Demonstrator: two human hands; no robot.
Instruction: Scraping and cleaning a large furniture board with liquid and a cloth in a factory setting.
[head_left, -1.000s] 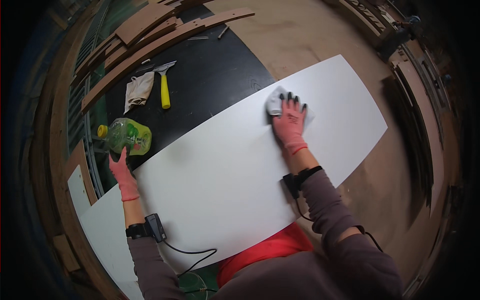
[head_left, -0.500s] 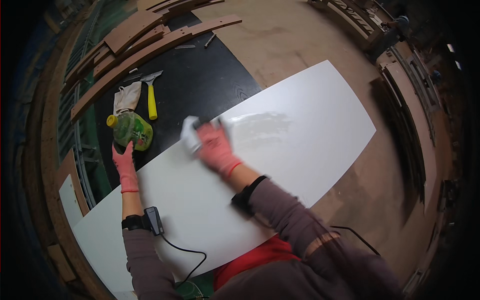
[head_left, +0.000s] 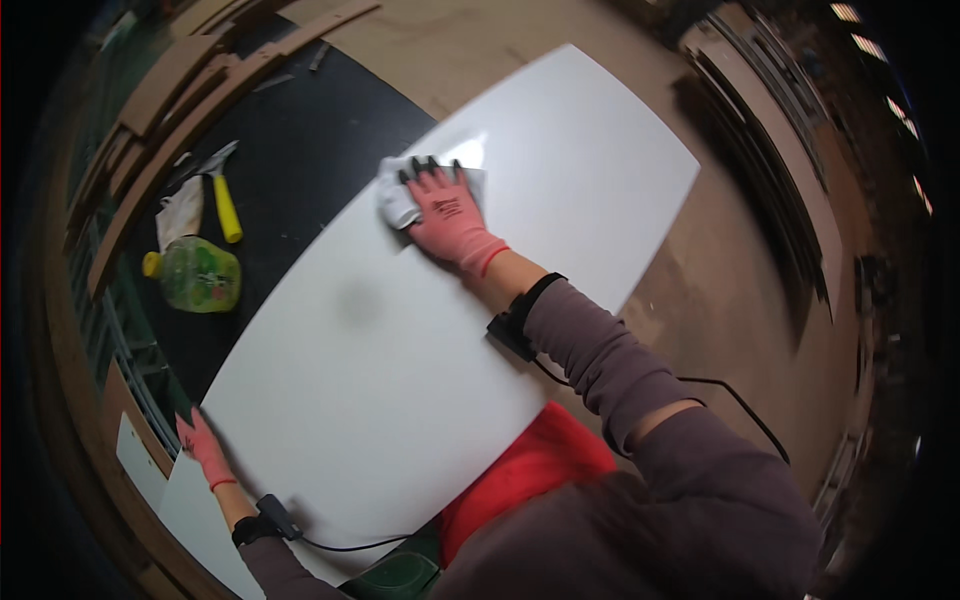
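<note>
A large white panel [head_left: 400, 350] with a curved far edge lies in front of me. My right hand [head_left: 450, 222], in a pink glove with dark fingertips, presses a bunched white cloth [head_left: 397, 200] onto its surface near the far edge. Beside the cloth is a bright shiny patch. My left hand [head_left: 205, 450], gloved alike, is at the panel's left edge with thumb and fingers apart; whether it touches the edge I cannot tell. Farther off, a green-yellow bottle [head_left: 203, 276] with a yellow cap lies on a black board.
Next to the bottle are a beige cloth [head_left: 180, 213] and a scraper with a yellow handle [head_left: 228, 210]. Brown wooden strips [head_left: 190, 120] lie stacked along the black board [head_left: 330, 130]. More panels [head_left: 765, 170] stand at the right. A black cable [head_left: 740, 400] trails from my right arm.
My left hand has left the bottle and moved nearer, to the panel's left edge. My right hand with the cloth is now over the formerly wet, shiny area. The view has shifted.
</note>
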